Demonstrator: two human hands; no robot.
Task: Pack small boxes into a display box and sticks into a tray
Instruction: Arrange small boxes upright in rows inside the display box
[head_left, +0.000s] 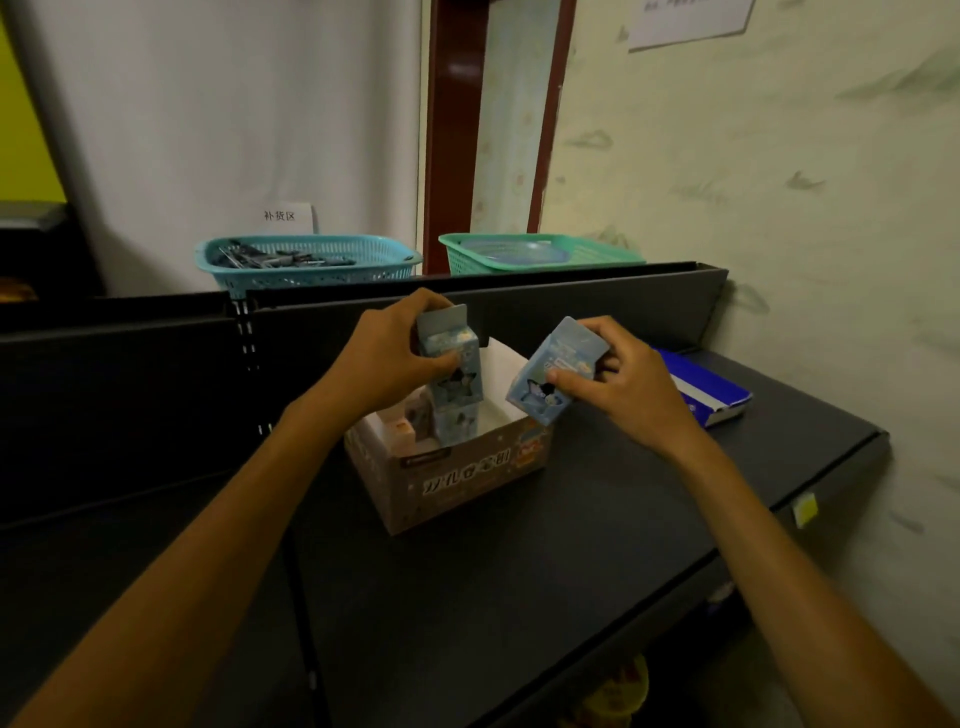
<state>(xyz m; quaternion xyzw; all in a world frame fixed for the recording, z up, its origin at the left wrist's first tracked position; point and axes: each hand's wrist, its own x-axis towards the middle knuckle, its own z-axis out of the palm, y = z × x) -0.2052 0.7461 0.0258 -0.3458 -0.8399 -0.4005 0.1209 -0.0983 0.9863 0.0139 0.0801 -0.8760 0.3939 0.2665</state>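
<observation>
Two pale blue printed small cardboard boxes in hand, one per hand, both over or beside the open display box.

Item, far left rear: blue perforated plastic basket (306, 260) holding dark sticks (280, 257), behind the shelf's back rail, well apart from both hands; white paper label on the wall above it.

Item: left hand (387, 358), fingers and thumb curled round the upright pale blue small box (449, 364), long axis vertical, top flap raised. It sits directly above the left part of the brown printed cardboard display box (452, 467), just over the boxes already standing inside (441, 421).

Item: display box, on the dark grey shelf (571, 545), open top, right portion appearing unfilled, white inner flap standing at the back.

Item: right hand (618, 384), fingers and thumb gripping the tilted pale blue small box (553, 369), leaning left, lower corner just over the display box's right rim.

Judgement: left box is nearer its slot and needs only a straight lowering; right box must be righted first. Seated boxes crowd the left side.

Item, rear: green perforated plastic basket (540, 252).

Item, right: flat blue and white carton (701, 389), near the right hand, clear of the path
</observation>
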